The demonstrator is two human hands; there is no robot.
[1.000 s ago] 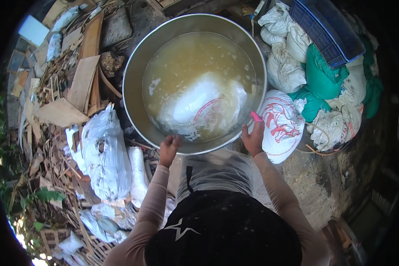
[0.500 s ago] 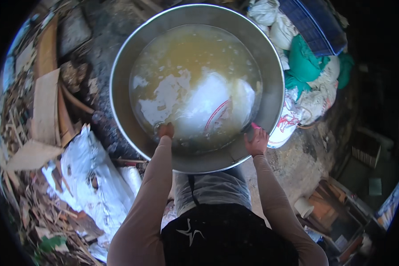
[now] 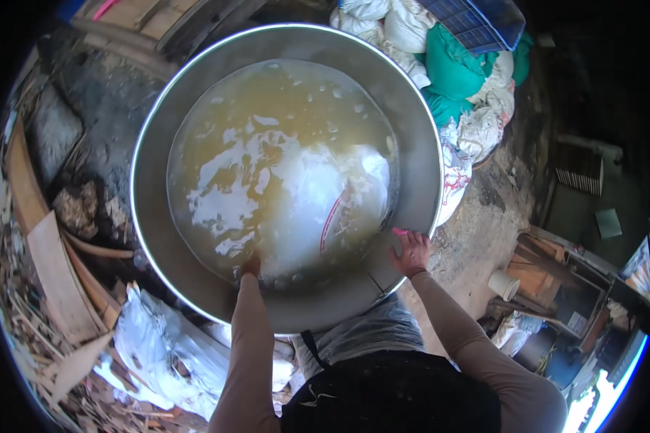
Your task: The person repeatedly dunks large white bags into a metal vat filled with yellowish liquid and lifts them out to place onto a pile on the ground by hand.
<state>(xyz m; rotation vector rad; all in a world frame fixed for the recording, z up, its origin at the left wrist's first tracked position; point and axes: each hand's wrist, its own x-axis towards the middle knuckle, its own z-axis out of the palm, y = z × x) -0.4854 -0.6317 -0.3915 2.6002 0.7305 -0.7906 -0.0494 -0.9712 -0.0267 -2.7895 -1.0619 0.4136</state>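
A large round steel vat [image 3: 146,216] holds cloudy yellowish liquid [image 3: 267,94]. In it lies a white sack [image 3: 307,209] with a curved red line, mostly under the surface. At the vat's near left part my left hand [image 3: 251,266] dips into the liquid, its fingers hidden there. My right hand [image 3: 415,252] is at the near right, over the inner wall close to the rim. A small pink thing [image 3: 399,231] shows at its fingertips; the rest of that thing is covered by the hand.
Broken boards [image 3: 61,281] and wood scraps lie on the left, beside crumpled white plastic sheeting [image 3: 170,353]. White sacks, a green sack [image 3: 451,65] and a blue crate [image 3: 480,25] are piled at the far right. A white bucket [image 3: 503,284] stands at the right.
The whole view has shifted and turned, so the vat sits lower and further left. My left hand has sunk deeper into the liquid. My right hand stays by the rim with the pink thing.
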